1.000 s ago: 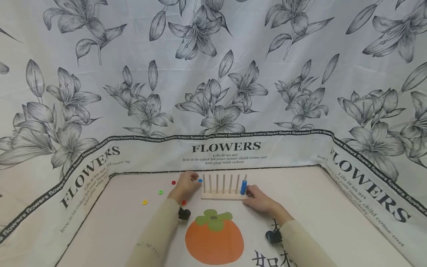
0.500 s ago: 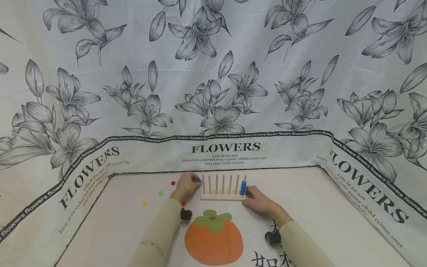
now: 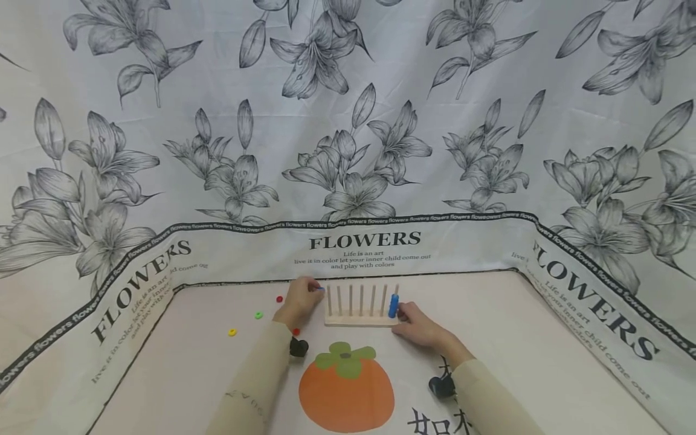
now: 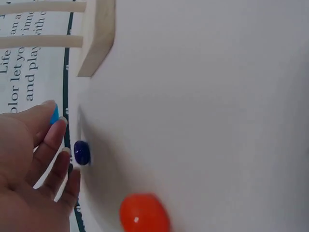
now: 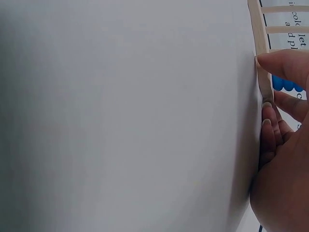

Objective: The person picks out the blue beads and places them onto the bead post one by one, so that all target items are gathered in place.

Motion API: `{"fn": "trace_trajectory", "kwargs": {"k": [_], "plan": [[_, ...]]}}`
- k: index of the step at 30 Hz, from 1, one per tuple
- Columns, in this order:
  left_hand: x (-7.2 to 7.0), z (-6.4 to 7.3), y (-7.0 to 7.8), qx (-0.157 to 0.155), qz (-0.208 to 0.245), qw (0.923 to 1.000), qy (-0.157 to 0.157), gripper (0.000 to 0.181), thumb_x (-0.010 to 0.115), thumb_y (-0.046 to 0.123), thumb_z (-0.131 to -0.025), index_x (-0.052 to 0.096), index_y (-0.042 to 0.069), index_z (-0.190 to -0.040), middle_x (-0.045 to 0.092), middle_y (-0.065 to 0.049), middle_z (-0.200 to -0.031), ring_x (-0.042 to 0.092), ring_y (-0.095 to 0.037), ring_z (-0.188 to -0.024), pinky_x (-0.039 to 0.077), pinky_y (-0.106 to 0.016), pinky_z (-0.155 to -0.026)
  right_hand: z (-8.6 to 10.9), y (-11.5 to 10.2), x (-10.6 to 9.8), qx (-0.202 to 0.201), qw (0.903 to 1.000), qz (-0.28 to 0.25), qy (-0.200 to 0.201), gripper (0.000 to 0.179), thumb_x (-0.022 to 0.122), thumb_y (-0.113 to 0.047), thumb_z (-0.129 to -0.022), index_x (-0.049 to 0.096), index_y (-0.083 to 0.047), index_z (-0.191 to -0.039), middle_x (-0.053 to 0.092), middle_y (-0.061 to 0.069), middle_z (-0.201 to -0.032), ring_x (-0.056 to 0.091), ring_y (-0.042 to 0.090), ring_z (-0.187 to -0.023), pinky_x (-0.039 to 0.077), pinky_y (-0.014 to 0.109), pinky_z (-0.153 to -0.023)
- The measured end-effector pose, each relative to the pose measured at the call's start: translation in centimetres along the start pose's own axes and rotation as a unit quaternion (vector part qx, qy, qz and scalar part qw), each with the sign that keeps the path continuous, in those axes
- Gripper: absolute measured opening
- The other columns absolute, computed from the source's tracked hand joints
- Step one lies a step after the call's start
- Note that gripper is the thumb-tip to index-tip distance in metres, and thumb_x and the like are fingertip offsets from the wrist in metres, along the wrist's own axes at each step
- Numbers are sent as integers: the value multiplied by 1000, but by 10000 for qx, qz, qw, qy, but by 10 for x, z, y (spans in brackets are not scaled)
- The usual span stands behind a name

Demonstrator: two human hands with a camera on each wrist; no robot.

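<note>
My left hand pinches a small blue bead between thumb and forefinger, just left of the wooden peg rack. The other left fingers are loosely bent, with a dark blue bead near their tips. Gripping the rack's right end, my right hand has its thumb on the front of the base and its fingers round the end. A stack of blue beads sits on the rightmost peg. The remaining pegs stand bare and upright.
Red, green and yellow beads lie scattered left of the left hand. An orange-red bead lies beside the left wrist. Behind the rack hangs a flower-printed cloth wall. A printed persimmon marks the tabletop in front.
The left hand has closed its fingertips on the blue bead and raised it slightly beside the leftmost peg. The right hand keeps its hold on the rack's end.
</note>
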State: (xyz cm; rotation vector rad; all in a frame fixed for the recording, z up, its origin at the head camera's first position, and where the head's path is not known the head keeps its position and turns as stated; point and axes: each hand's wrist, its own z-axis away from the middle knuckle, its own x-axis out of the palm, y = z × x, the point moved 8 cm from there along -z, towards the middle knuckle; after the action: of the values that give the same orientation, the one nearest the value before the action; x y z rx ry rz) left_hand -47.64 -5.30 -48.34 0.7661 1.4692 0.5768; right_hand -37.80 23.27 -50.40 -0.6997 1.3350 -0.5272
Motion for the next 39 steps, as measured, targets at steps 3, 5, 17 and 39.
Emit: {"fn": "trace_trajectory", "kwargs": {"k": [3, 5, 17, 39], "plan": [[-9, 0, -3, -120, 203, 9997, 75, 16, 70, 18, -98, 69, 7, -109, 65, -5, -100, 60, -20, -91, 53, -35, -80, -2, 1, 3, 27, 10000, 31, -5, 55, 65, -22, -91, 51, -1, -140, 50, 13, -127, 50, 30, -117, 41, 55, -109], [-16, 1, -3, -121, 200, 9996, 156, 18, 69, 19, -99, 68, 7, -113, 65, -5, -104, 61, -20, -93, 54, -35, -82, -3, -1, 4, -31, 9999, 105, -32, 56, 65, -22, -91, 50, 2, -140, 50, 14, -127, 50, 32, -117, 42, 57, -107], [-62, 19, 23, 753, -30, 9948, 685, 22, 69, 19, -99, 69, 6, -116, 70, -7, -110, 64, -24, -104, 54, -41, -93, -3, -11, -5, -77, 9996, 196, -211, 64, 65, -21, -94, 41, 6, -146, 49, 18, -129, 50, 35, -121, 41, 57, -109], [-64, 74, 71, 1847, 541, 9787, 709, 21, 72, 19, -97, 72, 5, -112, 73, -3, -102, 65, -20, -97, 55, -40, -89, -2, -8, -3, -496, 9975, 265, -436, 60, 64, -28, -94, 45, 8, -138, 47, 22, -125, 49, 36, -112, 44, 57, -102]]}}
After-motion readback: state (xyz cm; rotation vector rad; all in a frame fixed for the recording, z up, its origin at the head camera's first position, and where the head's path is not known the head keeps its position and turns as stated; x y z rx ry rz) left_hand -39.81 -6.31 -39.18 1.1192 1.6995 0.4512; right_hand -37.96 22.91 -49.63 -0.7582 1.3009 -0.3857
